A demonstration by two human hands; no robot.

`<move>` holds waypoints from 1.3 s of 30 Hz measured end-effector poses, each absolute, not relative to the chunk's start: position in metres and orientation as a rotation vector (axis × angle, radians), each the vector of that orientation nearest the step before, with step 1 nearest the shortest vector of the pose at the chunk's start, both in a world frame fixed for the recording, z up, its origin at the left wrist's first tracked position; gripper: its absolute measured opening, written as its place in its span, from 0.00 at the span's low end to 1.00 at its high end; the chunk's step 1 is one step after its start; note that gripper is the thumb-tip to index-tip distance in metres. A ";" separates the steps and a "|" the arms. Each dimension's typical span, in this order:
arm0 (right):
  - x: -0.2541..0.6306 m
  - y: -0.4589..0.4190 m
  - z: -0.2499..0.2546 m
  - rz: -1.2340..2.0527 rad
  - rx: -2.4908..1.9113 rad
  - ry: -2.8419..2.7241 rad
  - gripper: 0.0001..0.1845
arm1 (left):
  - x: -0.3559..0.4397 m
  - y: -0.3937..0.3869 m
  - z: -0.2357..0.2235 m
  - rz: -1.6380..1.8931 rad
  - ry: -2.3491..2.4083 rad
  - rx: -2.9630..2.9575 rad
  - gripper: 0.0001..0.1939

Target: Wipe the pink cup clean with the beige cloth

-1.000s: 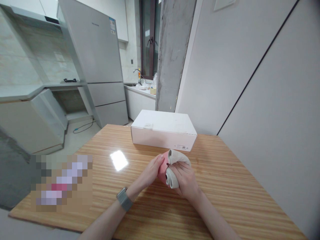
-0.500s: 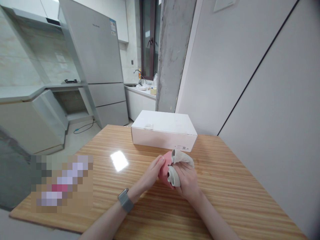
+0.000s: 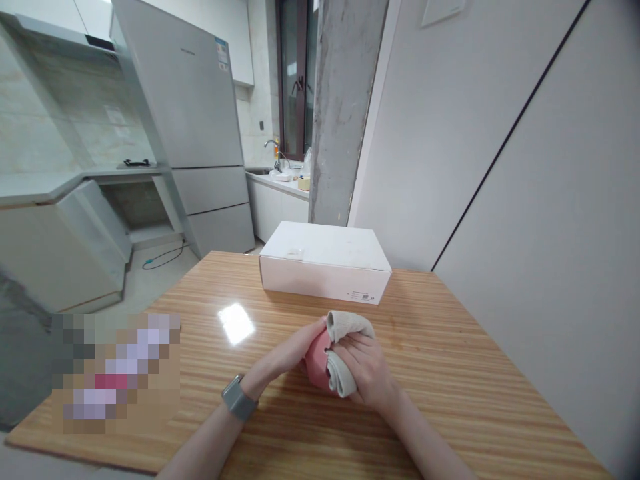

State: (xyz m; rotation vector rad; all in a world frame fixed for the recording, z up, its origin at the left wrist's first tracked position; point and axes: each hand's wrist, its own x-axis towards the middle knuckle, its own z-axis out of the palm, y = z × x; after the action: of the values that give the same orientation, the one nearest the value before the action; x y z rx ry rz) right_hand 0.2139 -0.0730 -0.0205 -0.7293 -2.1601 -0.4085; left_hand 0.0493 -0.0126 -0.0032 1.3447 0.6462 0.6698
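Observation:
On the wooden table [image 3: 430,380], my hands hold a bundle of pink and beige fabric [image 3: 325,353] in front of a white cardboard box [image 3: 325,263]. It looks like a soft beige sock or cloth folded around something pink, though the pink item is partly hidden. My left hand [image 3: 295,348] presses against the pink side, with a grey smartwatch [image 3: 239,398] on that wrist. My right hand [image 3: 365,370] covers the beige fold from the other side. The bundle sits just above the tabletop.
A pixelated patch [image 3: 115,373] hides something on the table's left side. A concrete pillar [image 3: 340,113] stands beyond the box. Behind the table are a grey refrigerator [image 3: 185,100], a sink counter [image 3: 277,183], and a low counter with a cable on the floor.
The hands and bundle have shifted slightly left, and the beige fold now sits lower against the pink part. The whole view has also shifted a little.

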 end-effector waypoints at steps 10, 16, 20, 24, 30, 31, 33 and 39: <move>0.215 -0.072 -0.017 -0.438 -0.786 -2.149 0.17 | 0.053 -0.010 -0.002 0.765 0.653 1.657 0.28; 0.217 -0.072 -0.016 -0.372 -0.918 -2.070 0.14 | 0.053 -0.020 0.001 0.818 0.647 1.491 0.26; 0.222 -0.068 -0.017 -0.279 -1.013 -1.967 0.13 | 0.059 -0.025 -0.005 0.758 0.571 1.139 0.26; 0.227 -0.068 -0.020 -0.332 -0.957 -2.042 0.15 | 0.063 -0.019 -0.020 0.777 0.540 1.006 0.26; 0.218 -0.074 -0.018 -0.482 -0.787 -2.172 0.20 | 0.059 -0.013 -0.025 0.787 0.626 0.918 0.25; 0.216 -0.075 -0.017 -0.492 -0.762 -2.177 0.21 | 0.059 -0.014 -0.023 0.792 0.613 0.894 0.24; 0.212 -0.076 -0.015 -0.519 -0.720 -2.182 0.22 | 0.059 -0.017 -0.018 0.791 0.564 0.839 0.23; 0.213 -0.075 -0.016 -0.499 -0.702 -2.161 0.21 | 0.059 -0.019 -0.006 0.735 0.512 0.971 0.25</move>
State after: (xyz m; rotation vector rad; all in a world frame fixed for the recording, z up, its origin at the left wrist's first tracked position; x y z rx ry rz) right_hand 0.2130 -0.0750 -0.0163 -0.7022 -2.1608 -0.4992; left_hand 0.0586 -0.0194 -0.0061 0.9710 0.5116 0.7354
